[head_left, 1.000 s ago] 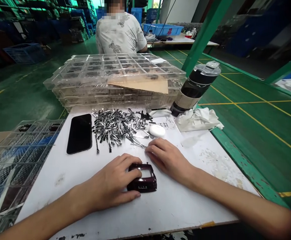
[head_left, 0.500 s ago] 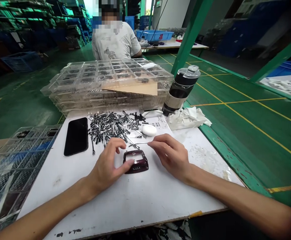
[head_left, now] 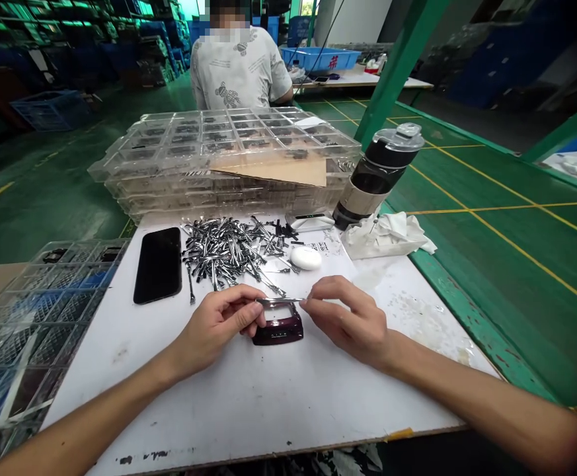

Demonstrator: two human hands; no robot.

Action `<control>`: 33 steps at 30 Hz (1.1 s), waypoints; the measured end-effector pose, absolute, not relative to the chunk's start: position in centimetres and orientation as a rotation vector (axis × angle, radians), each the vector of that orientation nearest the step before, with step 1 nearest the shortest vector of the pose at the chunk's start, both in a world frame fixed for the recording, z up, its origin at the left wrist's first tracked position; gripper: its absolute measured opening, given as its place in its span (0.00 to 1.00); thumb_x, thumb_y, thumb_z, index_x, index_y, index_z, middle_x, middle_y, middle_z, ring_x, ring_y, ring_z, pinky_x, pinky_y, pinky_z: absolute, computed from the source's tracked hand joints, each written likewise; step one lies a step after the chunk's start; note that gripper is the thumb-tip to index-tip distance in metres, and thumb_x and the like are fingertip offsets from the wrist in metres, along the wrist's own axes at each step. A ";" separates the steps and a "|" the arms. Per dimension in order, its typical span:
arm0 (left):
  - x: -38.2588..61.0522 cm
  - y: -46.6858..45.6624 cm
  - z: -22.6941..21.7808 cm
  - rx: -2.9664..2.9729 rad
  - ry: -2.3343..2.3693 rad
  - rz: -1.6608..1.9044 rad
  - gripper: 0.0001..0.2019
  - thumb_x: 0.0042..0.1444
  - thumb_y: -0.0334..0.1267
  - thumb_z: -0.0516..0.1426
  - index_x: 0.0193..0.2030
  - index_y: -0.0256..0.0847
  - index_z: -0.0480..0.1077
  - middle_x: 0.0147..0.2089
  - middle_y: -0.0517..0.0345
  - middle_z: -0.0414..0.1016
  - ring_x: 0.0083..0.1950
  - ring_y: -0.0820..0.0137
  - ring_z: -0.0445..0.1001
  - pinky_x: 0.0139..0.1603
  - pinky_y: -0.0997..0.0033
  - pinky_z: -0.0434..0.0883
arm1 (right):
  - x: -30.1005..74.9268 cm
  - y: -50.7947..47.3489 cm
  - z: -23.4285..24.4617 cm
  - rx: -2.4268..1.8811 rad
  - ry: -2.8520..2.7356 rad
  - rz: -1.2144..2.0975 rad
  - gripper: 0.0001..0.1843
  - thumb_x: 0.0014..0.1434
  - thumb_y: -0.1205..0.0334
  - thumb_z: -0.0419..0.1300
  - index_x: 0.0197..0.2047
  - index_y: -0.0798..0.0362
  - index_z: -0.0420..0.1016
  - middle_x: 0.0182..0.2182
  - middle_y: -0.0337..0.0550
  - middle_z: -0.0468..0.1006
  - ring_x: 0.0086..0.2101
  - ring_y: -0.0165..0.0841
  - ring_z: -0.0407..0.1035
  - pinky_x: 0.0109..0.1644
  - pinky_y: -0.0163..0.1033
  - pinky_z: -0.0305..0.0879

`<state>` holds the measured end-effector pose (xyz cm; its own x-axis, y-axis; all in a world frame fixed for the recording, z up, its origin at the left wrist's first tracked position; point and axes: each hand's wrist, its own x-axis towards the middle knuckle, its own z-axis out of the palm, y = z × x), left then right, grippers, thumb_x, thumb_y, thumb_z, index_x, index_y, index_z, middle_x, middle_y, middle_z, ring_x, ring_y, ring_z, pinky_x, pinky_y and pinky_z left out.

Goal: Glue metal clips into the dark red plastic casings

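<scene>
A slim, shiny metallic strip (head_left: pixel 282 300) is stretched between my two hands, above the far edge of a dark maroon plastic frame (head_left: pixel 279 332). My left hand (head_left: pixel 226 325) pinches the strip's left end between thumb and fingers. At its other end, the fingertips of my right hand (head_left: pixel 348 318) are closed on it. The frame lies on the white table, its rectangular opening partly covered by my left fingers and the strip. Just beyond the hands is a heap of similar shiny strips (head_left: pixel 231 248) with dark ends.
A black phone (head_left: pixel 158 266) lies left of the heap, a white oval case (head_left: pixel 306 258) right of it. Stacked clear compartment trays (head_left: pixel 209 165) stand behind. A tilted bottle (head_left: pixel 377 175) and crumpled tissues (head_left: pixel 390 235) occupy the back right. Another person (head_left: pixel 238 69) sits beyond, back turned.
My left hand has closed and taken the left end of the strip, which only my right hand held before. The view has shifted slightly.
</scene>
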<state>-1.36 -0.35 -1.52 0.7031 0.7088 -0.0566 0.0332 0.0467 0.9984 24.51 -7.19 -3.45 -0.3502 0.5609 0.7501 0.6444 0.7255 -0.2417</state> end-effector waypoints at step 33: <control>-1.3 -1.8 -1.9 2.493 0.668 0.570 0.08 0.63 0.32 0.56 0.48 0.40 0.71 0.61 0.43 0.62 0.61 0.53 0.63 0.57 0.51 0.69 | 25.0 -3.8 -0.1 -1.547 -2.189 -0.035 0.10 0.71 0.68 0.51 0.49 0.55 0.74 0.42 0.50 0.77 0.42 0.37 0.72 0.45 0.40 0.67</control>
